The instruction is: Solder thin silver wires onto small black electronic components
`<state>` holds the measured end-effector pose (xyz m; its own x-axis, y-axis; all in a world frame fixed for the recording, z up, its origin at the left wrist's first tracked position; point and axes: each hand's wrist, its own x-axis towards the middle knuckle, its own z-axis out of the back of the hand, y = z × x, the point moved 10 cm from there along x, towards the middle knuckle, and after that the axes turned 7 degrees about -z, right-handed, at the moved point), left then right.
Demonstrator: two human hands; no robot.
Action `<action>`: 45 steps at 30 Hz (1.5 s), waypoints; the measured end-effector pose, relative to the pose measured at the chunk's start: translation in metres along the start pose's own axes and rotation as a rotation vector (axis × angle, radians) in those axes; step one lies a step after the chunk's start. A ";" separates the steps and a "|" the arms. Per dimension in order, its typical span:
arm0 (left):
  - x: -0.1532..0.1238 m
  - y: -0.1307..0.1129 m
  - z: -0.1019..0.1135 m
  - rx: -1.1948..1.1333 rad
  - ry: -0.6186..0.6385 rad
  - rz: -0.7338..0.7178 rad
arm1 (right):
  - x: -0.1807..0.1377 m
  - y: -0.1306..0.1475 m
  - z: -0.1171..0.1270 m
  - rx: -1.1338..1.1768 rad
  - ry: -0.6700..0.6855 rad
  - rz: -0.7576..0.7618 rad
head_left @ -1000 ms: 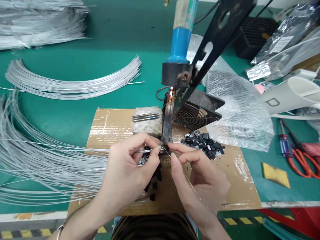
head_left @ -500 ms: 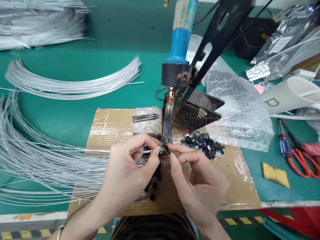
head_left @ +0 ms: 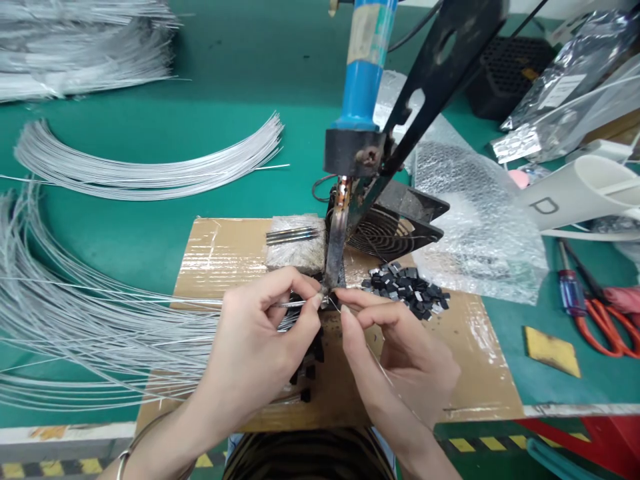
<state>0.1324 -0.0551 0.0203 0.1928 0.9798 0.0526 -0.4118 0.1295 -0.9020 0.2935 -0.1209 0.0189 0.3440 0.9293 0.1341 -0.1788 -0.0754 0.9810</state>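
Observation:
My left hand (head_left: pixel 265 337) pinches a thin grey cable (head_left: pixel 293 304) between thumb and forefinger, its end by the tip of a soldering iron (head_left: pixel 363 97). The blue-handled iron is clamped tip down above my fingertips. With thumb and forefinger together, my right hand (head_left: pixel 407 357) holds a fine solder wire (head_left: pixel 379 365), which runs back across the palm. Its front end is close to the iron's tip. The exact contact there is too small to make out. Under my left hand lie cables with black ends (head_left: pixel 306 395), partly hidden.
A black bracket (head_left: pixel 425 87) holds the iron, beside a small fan (head_left: pixel 395 223). Small black connectors (head_left: pixel 410 288) lie heaped on the cardboard (head_left: pixel 470 360). Grey cable bundles (head_left: pixel 150 180) spread left. Bubble wrap (head_left: pixel 475 213), red-handled scissors (head_left: pixel 600 327) and a yellow sponge (head_left: pixel 552 351) lie right.
Almost nothing differs. Both hands keep their grip and place at the iron's tip; the whole view has shifted very slightly.

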 end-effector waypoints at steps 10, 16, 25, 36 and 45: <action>-0.002 0.001 0.000 -0.001 0.007 -0.024 | -0.004 -0.003 0.001 0.025 -0.021 -0.012; -0.003 0.000 0.001 -0.002 0.008 -0.017 | -0.003 -0.002 0.001 0.017 -0.026 -0.002; -0.002 0.002 -0.002 0.005 0.021 0.015 | -0.003 -0.003 0.000 0.017 -0.022 -0.009; -0.004 0.000 -0.001 0.059 0.036 -0.021 | -0.004 -0.005 0.000 0.029 -0.012 -0.024; -0.061 -0.037 0.012 0.582 -0.178 -0.570 | -0.002 -0.023 0.052 -0.044 -0.210 -0.100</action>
<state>0.1257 -0.1175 0.0557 0.3874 0.7434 0.5453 -0.6975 0.6231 -0.3540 0.3450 -0.1394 0.0030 0.5458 0.8353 0.0669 -0.1724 0.0338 0.9845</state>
